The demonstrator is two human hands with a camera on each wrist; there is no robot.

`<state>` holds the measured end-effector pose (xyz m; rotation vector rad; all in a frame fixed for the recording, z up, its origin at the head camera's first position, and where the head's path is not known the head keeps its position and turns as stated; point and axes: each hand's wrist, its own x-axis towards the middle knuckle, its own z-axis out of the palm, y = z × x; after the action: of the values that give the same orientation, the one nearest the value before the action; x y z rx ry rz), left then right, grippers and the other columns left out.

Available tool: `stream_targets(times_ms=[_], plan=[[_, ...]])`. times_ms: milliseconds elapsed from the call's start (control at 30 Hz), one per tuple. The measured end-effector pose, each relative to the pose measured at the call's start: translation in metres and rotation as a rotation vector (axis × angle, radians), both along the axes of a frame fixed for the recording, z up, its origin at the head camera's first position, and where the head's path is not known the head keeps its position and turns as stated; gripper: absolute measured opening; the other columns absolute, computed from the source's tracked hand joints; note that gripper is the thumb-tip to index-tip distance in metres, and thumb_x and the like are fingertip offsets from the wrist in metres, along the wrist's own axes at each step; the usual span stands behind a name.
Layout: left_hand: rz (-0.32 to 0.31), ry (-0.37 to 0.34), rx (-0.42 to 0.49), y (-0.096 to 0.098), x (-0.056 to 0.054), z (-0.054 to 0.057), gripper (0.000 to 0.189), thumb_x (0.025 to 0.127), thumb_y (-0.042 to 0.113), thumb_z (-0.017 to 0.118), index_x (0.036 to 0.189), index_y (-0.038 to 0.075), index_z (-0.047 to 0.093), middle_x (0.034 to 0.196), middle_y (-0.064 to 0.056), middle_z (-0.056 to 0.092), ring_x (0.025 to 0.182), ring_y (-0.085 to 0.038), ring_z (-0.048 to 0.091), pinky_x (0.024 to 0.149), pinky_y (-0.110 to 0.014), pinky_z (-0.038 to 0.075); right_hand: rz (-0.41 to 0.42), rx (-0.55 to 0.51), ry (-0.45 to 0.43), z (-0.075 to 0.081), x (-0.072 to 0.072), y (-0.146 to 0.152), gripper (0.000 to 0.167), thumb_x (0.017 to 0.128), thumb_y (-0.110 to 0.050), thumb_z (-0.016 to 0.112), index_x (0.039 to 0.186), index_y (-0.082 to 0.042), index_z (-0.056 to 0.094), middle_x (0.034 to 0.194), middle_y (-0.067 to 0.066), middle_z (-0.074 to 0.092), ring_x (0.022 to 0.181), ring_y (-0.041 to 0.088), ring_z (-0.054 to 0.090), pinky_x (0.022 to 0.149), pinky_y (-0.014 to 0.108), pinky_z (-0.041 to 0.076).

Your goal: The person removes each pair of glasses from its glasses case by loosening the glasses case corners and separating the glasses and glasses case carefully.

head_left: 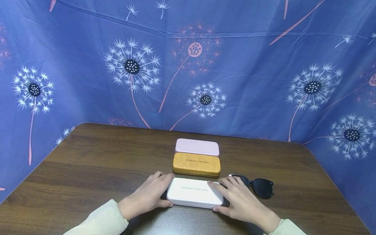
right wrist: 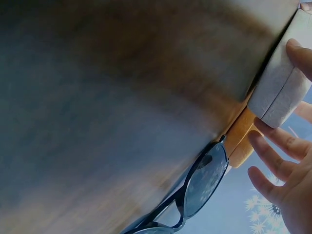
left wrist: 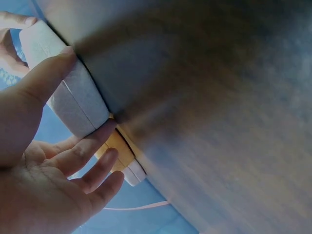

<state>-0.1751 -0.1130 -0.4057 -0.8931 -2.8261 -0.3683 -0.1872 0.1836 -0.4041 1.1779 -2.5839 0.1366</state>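
Note:
A white glasses case [head_left: 195, 197] with small printed lettering lies closed on the table in front of the person. My left hand [head_left: 149, 191] holds its left end, the thumb along the front side and the index finger at the far corner. At the opposite end my right hand [head_left: 242, 200] grips it in a mirrored way, thumb in front. Both wrist views show the seam of the case [left wrist: 78, 95] running unbroken between lid and base. In the right wrist view, the remaining fingers [right wrist: 270, 156] spread loosely beyond the corner.
Behind the white case lies a mustard-yellow glasses case [head_left: 196, 166], with a pale pink case [head_left: 197, 147] behind that. Dark sunglasses [head_left: 263, 188] rest to the right, partly covered by the right hand. A blue dandelion-patterned cloth [head_left: 246, 63] hangs around the wooden table [head_left: 104, 155].

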Motion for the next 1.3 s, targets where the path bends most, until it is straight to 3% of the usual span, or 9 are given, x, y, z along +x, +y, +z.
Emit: stream_targets(times_ms=[500,733,1300], plan=[[0.032,-0.07,0.033,-0.026,-0.002,0.008,0.073,0.063,0.035,0.081,0.12,0.003,0.049,0.112,-0.008,0.062,0.105,-0.028,0.053,0.088,-0.045,0.044,0.038,-0.007,0.016,0.002,-0.003,-0.022,0.067,0.076,-0.054,0.063,0.131,-0.018,0.05,0.111,0.002,0.058,0.101,0.018,0.052,0.086,0.041,0.043],[0.03,-0.069,0.04,-0.044,0.001,0.011,0.075,0.062,0.033,0.082,0.122,0.003,0.049,0.114,-0.008,0.062,0.106,-0.03,0.053,0.088,-0.047,0.044,0.067,-0.001,0.017,0.004,-0.004,-0.04,0.066,0.078,-0.056,0.061,0.131,-0.019,0.049,0.109,0.0,0.059,0.099,0.016,0.052,0.084,0.037,0.043],[0.124,-0.109,-0.014,-0.091,0.005,0.022,0.076,0.058,0.031,0.084,0.122,0.004,0.052,0.114,-0.007,0.062,0.105,-0.03,0.053,0.088,-0.049,0.043,0.112,0.028,0.029,0.006,-0.01,-0.094,0.064,0.08,-0.056,0.058,0.129,-0.015,0.049,0.108,0.0,0.059,0.1,0.016,0.052,0.092,0.037,0.042]])
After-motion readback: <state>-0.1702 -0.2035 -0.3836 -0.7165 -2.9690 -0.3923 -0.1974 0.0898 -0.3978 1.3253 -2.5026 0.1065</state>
